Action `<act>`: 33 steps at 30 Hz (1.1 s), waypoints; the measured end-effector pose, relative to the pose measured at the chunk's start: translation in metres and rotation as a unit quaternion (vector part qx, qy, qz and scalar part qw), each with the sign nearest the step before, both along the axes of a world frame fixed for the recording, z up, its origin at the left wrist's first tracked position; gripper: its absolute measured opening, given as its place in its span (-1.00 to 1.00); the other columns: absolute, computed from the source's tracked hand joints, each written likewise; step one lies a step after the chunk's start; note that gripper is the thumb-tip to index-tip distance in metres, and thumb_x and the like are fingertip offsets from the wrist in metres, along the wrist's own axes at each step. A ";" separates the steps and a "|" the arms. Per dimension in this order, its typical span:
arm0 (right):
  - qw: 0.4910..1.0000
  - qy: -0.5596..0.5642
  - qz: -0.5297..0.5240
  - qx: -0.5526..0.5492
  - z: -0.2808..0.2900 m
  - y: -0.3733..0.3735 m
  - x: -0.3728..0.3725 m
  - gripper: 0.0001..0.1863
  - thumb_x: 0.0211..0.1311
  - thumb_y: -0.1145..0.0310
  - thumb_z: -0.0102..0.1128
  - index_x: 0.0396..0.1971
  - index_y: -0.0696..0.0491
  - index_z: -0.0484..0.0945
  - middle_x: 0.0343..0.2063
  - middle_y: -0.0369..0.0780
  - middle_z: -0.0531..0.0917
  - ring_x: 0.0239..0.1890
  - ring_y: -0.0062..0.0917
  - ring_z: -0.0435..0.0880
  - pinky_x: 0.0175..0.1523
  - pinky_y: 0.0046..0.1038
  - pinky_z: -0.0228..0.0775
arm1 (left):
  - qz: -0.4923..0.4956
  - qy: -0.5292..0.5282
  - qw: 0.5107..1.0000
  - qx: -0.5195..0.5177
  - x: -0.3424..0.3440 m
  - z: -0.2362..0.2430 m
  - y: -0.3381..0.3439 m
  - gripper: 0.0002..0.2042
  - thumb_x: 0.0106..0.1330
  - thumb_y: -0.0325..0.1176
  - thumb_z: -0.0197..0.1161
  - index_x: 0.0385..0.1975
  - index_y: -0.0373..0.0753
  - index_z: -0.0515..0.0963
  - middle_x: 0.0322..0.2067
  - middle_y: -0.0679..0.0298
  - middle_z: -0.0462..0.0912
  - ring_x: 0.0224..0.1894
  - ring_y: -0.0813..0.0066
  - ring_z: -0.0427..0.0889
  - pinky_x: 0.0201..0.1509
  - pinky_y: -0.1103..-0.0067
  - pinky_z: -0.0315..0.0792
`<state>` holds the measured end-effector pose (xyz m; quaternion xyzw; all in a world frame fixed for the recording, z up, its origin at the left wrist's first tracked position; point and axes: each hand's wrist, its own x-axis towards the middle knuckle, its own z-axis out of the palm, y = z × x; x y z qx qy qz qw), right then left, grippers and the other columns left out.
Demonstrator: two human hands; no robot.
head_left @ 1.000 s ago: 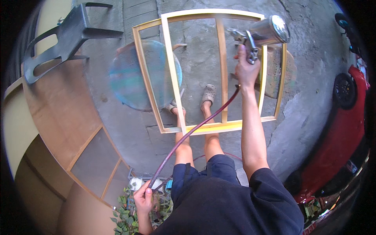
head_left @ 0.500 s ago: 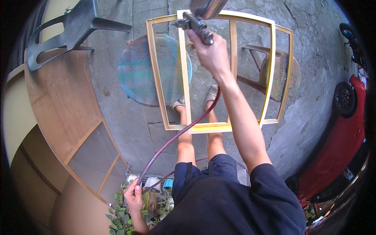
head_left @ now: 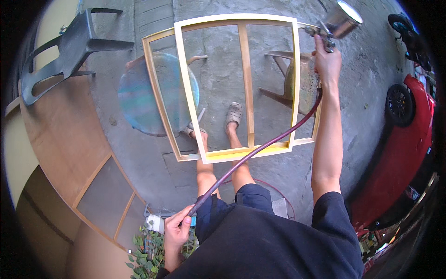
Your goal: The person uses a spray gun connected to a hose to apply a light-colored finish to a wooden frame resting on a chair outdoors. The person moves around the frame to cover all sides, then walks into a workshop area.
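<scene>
My right hand (head_left: 329, 63) is wrapped round the handle of a metal spray gun (head_left: 341, 19) with a silver cup, held out past the far right corner of a pale yellow frame (head_left: 179, 79). A dark red hose (head_left: 267, 143) runs from the gun's grip down across the frame's near edge. Low on the left, my left hand (head_left: 177, 229) is closed round that hose. Beneath the yellow frame lies a second, bare wooden frame (head_left: 160, 102). Both rest over a round blue-stained stool (head_left: 139, 95) on the left and a worn chair (head_left: 302, 86) on the right.
A grey plastic chair (head_left: 76, 53) stands at the far left beside a leaning wooden panel (head_left: 60, 135). Leafy plants (head_left: 151, 246) grow near my left hand. A red car (head_left: 395, 167) is parked on the right, with a dark wheel (head_left: 404, 104) beyond. Concrete ground (head_left: 357, 107) lies underneath.
My right hand has carried the spray gun rightward, from over the frame's middle to beyond its right side. My left hand, still on the hose, has shifted slightly right. The whole view has shifted.
</scene>
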<state>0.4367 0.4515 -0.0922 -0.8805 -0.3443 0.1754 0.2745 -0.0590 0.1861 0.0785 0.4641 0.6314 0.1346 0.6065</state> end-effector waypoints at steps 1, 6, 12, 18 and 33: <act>1.000 -0.020 -0.015 0.006 -0.001 -0.005 0.020 -0.40 0.27 -0.12 0.29 -0.48 0.24 0.65 -0.67 -0.23 0.62 -0.72 -0.55 0.53 -0.60 -0.44 0.35 | -0.012 -0.004 1.000 -0.007 0.007 0.000 0.003 -0.66 0.44 -0.28 0.20 0.00 -0.46 0.60 -0.11 -0.05 0.73 -0.06 0.22 0.75 0.06 0.47 0.54; 0.991 -0.069 -0.093 0.070 0.009 -0.024 0.061 -0.44 0.30 -0.07 0.27 -0.54 0.20 0.64 -0.72 -0.27 0.59 -0.78 -0.63 0.47 -0.67 -0.51 0.26 | -0.040 -0.013 0.999 -0.015 0.030 -0.005 -0.002 -0.67 0.43 -0.30 0.20 -0.01 -0.45 0.61 -0.11 -0.06 0.72 -0.06 0.16 0.75 0.04 0.46 0.55; 0.992 0.043 -0.055 0.106 -0.014 -0.024 0.019 -0.49 0.34 -0.05 0.25 -0.54 0.15 0.63 -0.73 -0.34 0.52 -0.80 -0.69 0.38 -0.69 -0.52 0.14 | 0.024 0.026 0.999 -0.030 0.020 -0.013 -0.028 -0.70 0.42 -0.34 0.19 -0.03 -0.46 0.61 -0.09 -0.06 0.72 -0.04 0.18 0.74 0.07 0.45 0.53; 0.974 0.205 0.089 0.029 -0.022 0.013 -0.132 -0.48 0.25 -0.08 0.33 -0.50 0.18 0.67 -0.69 -0.29 0.61 -0.63 -0.60 0.56 -0.47 -0.43 0.38 | 0.127 0.125 0.984 0.019 -0.034 -0.023 -0.084 -0.71 0.43 -0.35 0.17 -0.05 -0.48 0.61 -0.19 0.03 0.73 -0.14 0.33 0.69 0.04 0.48 0.50; 0.893 0.346 0.267 0.107 0.115 -0.152 -0.409 -0.65 0.29 0.23 0.33 -0.14 0.18 0.49 -0.51 -0.14 0.62 -0.44 -0.51 0.58 -0.28 -0.38 0.42 | 0.171 0.209 0.955 -0.121 -0.268 -0.113 -0.297 -0.61 0.49 -0.14 0.10 -0.47 -0.30 0.63 -0.62 0.39 0.48 -0.50 0.59 0.40 -0.37 0.54 0.32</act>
